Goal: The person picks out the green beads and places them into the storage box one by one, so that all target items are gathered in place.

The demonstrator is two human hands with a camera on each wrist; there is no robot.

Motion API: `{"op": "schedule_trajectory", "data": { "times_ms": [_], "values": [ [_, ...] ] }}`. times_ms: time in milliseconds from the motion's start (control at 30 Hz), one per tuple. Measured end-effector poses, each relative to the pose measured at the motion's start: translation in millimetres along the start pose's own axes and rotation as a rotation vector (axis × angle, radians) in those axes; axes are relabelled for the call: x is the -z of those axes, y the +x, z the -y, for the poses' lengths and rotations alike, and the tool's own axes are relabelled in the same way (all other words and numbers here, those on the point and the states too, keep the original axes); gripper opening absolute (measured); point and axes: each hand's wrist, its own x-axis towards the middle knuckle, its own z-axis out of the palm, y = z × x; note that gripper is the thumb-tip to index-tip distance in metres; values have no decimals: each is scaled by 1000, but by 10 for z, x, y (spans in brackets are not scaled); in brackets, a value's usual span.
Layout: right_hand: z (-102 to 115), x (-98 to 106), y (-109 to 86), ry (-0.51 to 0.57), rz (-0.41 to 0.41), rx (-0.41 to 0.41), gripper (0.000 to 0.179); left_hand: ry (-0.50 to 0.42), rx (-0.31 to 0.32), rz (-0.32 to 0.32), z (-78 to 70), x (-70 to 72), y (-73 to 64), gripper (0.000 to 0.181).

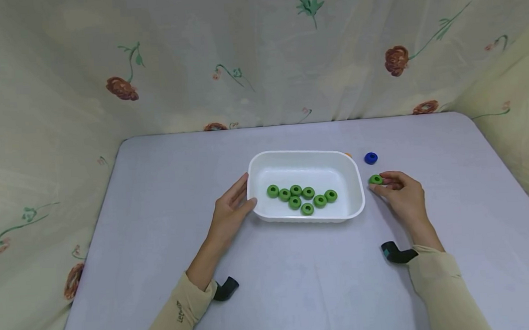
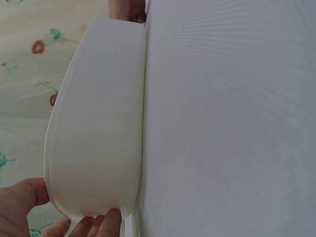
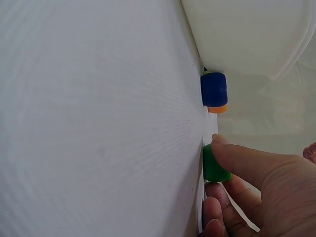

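A white rectangular tray holds several green beads, each with a dark hole. At its left end my left hand grips the wall, thumb over the rim and fingers along the outside, as the left wrist view also shows on the tray's outer side. To the right of the tray, my right hand pinches one green bead between thumb and fingers. In the right wrist view that green bead is close to the table surface, partly covered by the thumb.
A blue bead lies on the table beyond the right hand. Behind the tray's far right corner an orange piece is mostly hidden. The table has a pale cloth, with a flowered curtain hanging behind it.
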Motion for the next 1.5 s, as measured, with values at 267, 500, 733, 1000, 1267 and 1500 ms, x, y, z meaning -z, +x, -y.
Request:
{"op": "schedule_trajectory", "data": {
  "times_ms": [267, 500, 733, 1000, 1267, 1500],
  "values": [
    [14, 4, 9, -10, -8, 7, 49, -2, 0, -1, -27, 2, -4, 62],
    [16, 9, -2, -20, 7, -24, 54, 1, 13, -10, -10, -6, -4, 62],
    [55, 52, -32, -18, 13, -41, 56, 9, 11, -11, 11, -9, 3, 62],
    [294, 142, -120, -3, -55, 92, 49, 7, 4, -5, -3, 1, -6, 63],
    [711, 101, -268, -9, -22, 235, 45, 8, 2, -1, 11, 20, 6, 62],
    [881, -51, -333, -25, 26, 355, 39, 10, -1, 2, 18, 12, 7, 62]
  ]
}}
